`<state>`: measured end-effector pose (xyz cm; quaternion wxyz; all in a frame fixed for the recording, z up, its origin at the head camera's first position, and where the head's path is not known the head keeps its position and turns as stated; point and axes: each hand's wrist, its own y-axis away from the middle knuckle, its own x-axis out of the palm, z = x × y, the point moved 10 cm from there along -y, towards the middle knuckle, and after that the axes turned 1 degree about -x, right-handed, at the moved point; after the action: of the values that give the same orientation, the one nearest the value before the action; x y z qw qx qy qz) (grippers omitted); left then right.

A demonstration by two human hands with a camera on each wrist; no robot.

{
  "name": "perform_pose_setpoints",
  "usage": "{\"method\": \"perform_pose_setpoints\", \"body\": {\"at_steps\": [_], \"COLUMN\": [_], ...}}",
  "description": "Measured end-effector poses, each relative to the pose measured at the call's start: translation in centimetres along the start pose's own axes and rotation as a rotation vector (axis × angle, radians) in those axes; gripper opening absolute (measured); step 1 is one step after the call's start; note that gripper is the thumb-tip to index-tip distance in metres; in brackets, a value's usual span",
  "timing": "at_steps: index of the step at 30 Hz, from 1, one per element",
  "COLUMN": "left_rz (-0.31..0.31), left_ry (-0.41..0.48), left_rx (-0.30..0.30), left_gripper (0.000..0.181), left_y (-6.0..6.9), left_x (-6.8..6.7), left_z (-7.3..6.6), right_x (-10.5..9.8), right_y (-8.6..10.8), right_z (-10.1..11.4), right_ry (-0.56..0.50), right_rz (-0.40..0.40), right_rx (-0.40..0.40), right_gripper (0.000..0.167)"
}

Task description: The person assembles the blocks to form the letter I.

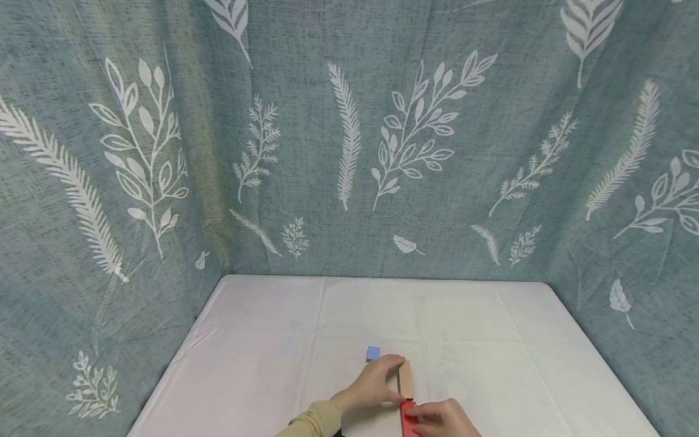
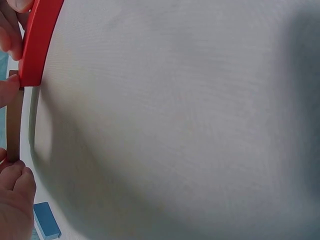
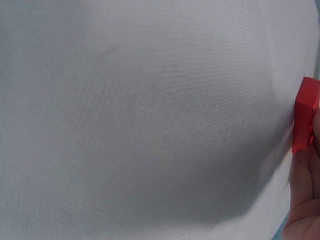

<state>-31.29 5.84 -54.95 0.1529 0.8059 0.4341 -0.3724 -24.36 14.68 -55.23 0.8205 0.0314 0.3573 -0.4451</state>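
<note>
A tan wooden block (image 1: 406,381) lies lengthwise away from me, and my left hand (image 1: 373,385) holds it by its two ends, fingers at the far end and thumb at the near end. Directly in front of its near end is a long red block (image 1: 407,420), gripped by my right hand (image 1: 445,417) from the right side. The left wrist view shows the red block (image 2: 40,47) meeting or nearly meeting the wooden block (image 2: 14,125) end to end. Only part of the red block (image 3: 303,117) and a few fingers appear in the right wrist view.
A small blue block (image 1: 374,354) sits just beyond the left hand, apart from the other blocks. White cloth covers the table (image 1: 262,358). A green leaf-patterned curtain (image 1: 306,152) surrounds its back and sides.
</note>
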Motion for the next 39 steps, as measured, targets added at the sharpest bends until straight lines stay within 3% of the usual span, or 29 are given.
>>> {"method": "perform_pose_setpoints", "body": {"at_steps": [9,16,28,39], "left_rz": [0.015,0.016,0.036,0.041], "left_ry": [0.012,0.059,0.081,0.079], "left_rx": [-0.012,0.003,0.000,0.002], "left_gripper": [0.070,0.068,0.066,0.067], "left_y": [0.1,0.2,0.3,0.3], "left_x": [0.2,0.4,0.6,0.5], "left_z": [0.3,0.7,0.9,0.9], "right_x": [0.1,0.1,0.6,0.5], "right_y": [-0.1,-0.1,0.1,0.4], "right_z": [-0.4,-0.1,-1.5,-1.8], "right_ry": [-0.004,0.019,-0.031,-0.046], "right_rz": [0.001,-0.006,0.047,0.052], "right_rx": [0.028,0.006,0.187,0.242], "right_gripper": [0.029,0.027,0.028,0.027]}}
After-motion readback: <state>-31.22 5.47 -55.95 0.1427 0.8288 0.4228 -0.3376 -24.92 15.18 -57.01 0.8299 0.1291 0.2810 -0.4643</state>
